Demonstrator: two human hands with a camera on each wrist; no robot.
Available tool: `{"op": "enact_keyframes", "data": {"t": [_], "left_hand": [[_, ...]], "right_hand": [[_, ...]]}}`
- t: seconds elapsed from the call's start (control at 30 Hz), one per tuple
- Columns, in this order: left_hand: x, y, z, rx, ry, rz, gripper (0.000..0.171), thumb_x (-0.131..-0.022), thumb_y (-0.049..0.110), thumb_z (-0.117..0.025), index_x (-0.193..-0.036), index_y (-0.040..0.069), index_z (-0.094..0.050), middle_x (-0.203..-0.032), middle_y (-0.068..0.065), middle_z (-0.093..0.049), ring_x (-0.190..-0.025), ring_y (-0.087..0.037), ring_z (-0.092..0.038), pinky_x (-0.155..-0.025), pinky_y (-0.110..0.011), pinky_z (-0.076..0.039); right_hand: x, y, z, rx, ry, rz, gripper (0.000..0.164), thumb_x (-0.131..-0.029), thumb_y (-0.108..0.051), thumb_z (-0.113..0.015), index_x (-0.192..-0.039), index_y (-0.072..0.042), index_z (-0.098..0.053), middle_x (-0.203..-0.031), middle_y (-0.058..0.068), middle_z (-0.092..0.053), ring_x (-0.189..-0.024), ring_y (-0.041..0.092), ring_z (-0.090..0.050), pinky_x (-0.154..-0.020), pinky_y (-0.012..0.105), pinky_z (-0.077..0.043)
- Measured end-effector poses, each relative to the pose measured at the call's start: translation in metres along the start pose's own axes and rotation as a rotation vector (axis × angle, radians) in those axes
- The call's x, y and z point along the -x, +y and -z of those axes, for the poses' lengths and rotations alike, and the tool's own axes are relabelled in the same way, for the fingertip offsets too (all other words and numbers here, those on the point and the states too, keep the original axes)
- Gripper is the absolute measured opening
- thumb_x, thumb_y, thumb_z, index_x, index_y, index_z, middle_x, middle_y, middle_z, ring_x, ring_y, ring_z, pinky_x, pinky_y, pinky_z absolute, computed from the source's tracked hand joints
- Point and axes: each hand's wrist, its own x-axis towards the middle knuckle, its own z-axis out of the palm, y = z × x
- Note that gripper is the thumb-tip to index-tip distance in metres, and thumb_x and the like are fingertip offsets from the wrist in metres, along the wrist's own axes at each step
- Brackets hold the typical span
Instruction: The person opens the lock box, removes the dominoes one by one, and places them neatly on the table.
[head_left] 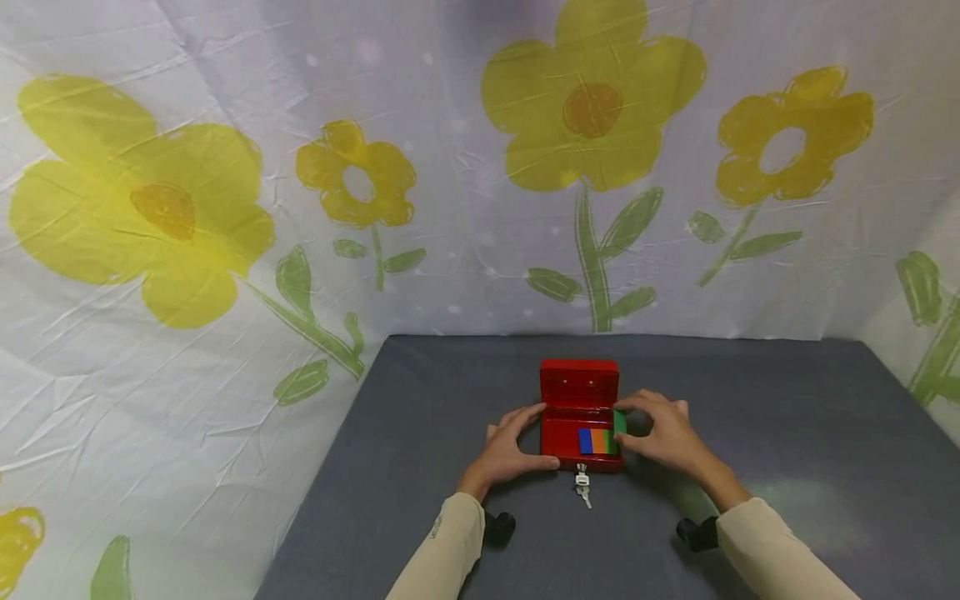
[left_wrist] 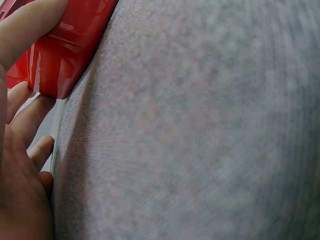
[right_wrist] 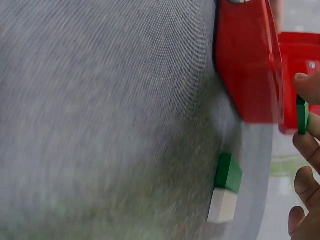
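A small red metal cash box (head_left: 561,433) stands on the table with its lid (head_left: 579,379) raised. Inside, toward the right, lie blue (head_left: 585,442), orange (head_left: 597,442) and green blocks in a row. My left hand (head_left: 504,454) grips the box's left side, thumb at the front corner and fingers toward the back. Over the box's right edge, my right hand (head_left: 667,432) pinches a thin green block (right_wrist: 302,115) between thumb and fingers. In the left wrist view the thumb lies against the red box (left_wrist: 75,50).
A key (head_left: 582,485) hangs at the front of the box from its lock. Beyond the box's right side, a green block (right_wrist: 228,172) and a white one (right_wrist: 223,205) lie touching on the grey tabletop (head_left: 420,417). A flower-printed cloth (head_left: 465,250) hangs behind the table.
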Motion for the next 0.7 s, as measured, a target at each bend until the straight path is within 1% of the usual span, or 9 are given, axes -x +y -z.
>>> {"op": "enact_keyframes", "data": {"t": [0.13, 0.3, 0.53, 0.7], "left_hand": [[-0.001, -0.001, -0.001, -0.005, 0.0, -0.003, 0.093, -0.073, 0.057, -0.086, -0.153, 0.045, -0.041, -0.158, 0.004, -0.043, -0.142, -0.027, -0.03, -0.105, -0.054, -0.036], [-0.001, -0.001, 0.0, -0.005, -0.002, -0.004, 0.092, -0.074, 0.057, -0.085, -0.153, 0.046, -0.04, -0.158, 0.004, -0.044, -0.143, -0.026, -0.029, -0.106, -0.054, -0.035], [-0.002, -0.001, -0.001, -0.005, -0.003, -0.011, 0.092, -0.073, 0.056, -0.086, -0.153, 0.045, -0.04, -0.157, 0.005, -0.045, -0.143, -0.023, -0.031, -0.105, -0.051, -0.034], [-0.002, -0.001, -0.001, -0.005, -0.007, -0.007, 0.092, -0.074, 0.055, -0.086, -0.153, 0.046, -0.04, -0.158, 0.005, -0.045, -0.144, -0.024, -0.03, -0.106, -0.053, -0.033]], "right_hand": [[0.005, 0.005, 0.008, 0.013, -0.001, -0.023, 0.04, -0.079, -0.019, -0.087, -0.116, -0.013, -0.073, -0.101, -0.002, -0.067, -0.075, 0.019, -0.047, -0.075, 0.04, -0.013], [0.011, 0.01, 0.016, 0.029, -0.009, -0.03, 0.042, -0.079, -0.018, -0.086, -0.118, -0.009, -0.073, -0.104, 0.001, -0.068, -0.075, 0.02, -0.048, -0.075, 0.041, -0.013], [0.021, 0.021, 0.025, 0.04, -0.007, -0.016, 0.042, -0.081, -0.016, -0.085, -0.119, -0.008, -0.072, -0.103, 0.003, -0.066, -0.071, 0.009, -0.038, -0.074, 0.042, -0.011], [0.029, 0.029, 0.03, 0.06, 0.008, -0.019, 0.042, -0.079, -0.016, -0.086, -0.118, -0.009, -0.072, -0.103, 0.002, -0.067, -0.073, 0.008, -0.038, -0.073, 0.041, -0.012]]}}
